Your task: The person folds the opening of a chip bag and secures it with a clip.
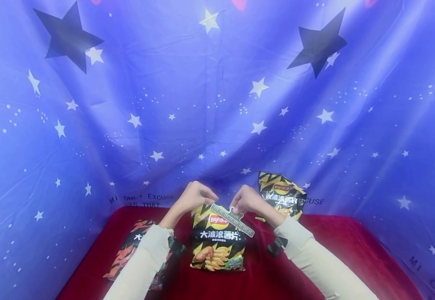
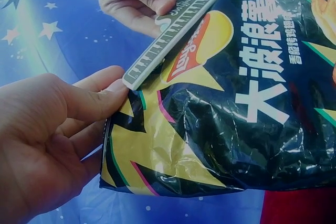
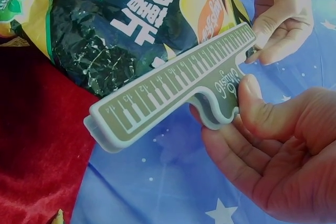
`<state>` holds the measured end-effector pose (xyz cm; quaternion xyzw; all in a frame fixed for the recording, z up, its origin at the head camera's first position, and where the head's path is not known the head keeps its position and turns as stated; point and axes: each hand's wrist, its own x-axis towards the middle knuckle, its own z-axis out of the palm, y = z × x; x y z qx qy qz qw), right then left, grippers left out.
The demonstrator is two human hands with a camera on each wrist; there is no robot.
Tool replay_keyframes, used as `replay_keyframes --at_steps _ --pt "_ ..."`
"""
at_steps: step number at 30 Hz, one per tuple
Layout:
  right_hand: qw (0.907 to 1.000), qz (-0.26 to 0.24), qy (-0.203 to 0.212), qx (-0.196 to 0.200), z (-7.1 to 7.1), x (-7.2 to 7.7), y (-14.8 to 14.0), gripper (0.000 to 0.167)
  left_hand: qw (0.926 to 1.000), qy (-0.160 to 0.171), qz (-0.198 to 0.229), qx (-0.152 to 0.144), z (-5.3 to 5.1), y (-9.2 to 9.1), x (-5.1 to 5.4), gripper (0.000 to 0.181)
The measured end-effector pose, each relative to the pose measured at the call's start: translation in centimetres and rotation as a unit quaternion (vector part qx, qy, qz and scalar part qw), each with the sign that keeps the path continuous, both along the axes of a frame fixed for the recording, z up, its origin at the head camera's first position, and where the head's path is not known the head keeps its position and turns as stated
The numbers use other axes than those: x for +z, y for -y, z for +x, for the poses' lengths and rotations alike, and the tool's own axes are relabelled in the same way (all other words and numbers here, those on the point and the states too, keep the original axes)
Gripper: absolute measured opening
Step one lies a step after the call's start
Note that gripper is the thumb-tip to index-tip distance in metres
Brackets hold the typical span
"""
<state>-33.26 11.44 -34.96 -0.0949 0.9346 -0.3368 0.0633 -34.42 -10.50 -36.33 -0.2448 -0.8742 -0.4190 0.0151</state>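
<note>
A black and yellow Lay's potato chip bag [image 1: 217,243] stands in the middle, its printed front toward me. Its top corner is pinched between the thumb and fingers of my left hand [image 1: 192,198]; in the left wrist view the thumb [image 2: 107,98] also meets the end of a clip. That long bag clip [image 3: 173,87], with piano keys and "Music" printed on it, slants across the bag's top. My right hand [image 1: 248,199] pinches the clip's handle, thumb on one side and fingers on the other. Whether the clip's jaws enclose the bag's edge, I cannot tell.
A second black and yellow chip bag [image 1: 282,196] leans at the back right. To the left, partly behind my left sleeve [image 1: 138,260], lies a red and black chip bag [image 1: 125,252]. Red cloth [image 1: 345,258] covers the table, and a blue starry curtain [image 1: 209,104] hangs behind.
</note>
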Motion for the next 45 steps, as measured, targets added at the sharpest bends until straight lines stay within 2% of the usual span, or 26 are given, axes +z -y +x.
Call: replay_keyframes --at_steps 19,25,38,45 --pt "0.9996 -0.02 0.018 0.012 -0.2 -0.3 0.2 0.017 0.9998 0.01 0.004 -0.019 0.0 0.1 -0.1 0.017" --pt "0.9987 -0.031 0.037 0.016 -0.2 -0.3 -0.1 0.017 0.9996 0.008 0.009 -0.025 0.0 0.1 -0.2 0.017" --pt "0.9968 -0.042 0.051 0.046 -0.3 -0.1 -0.8 0.017 0.9986 0.014 -0.024 -0.045 -0.2 0.2 0.2 0.017" --pt "0.9952 -0.041 0.057 0.068 -0.2 0.1 -1.0 0.019 0.9978 -0.005 -0.041 -0.051 -0.2 0.1 0.3 0.016"
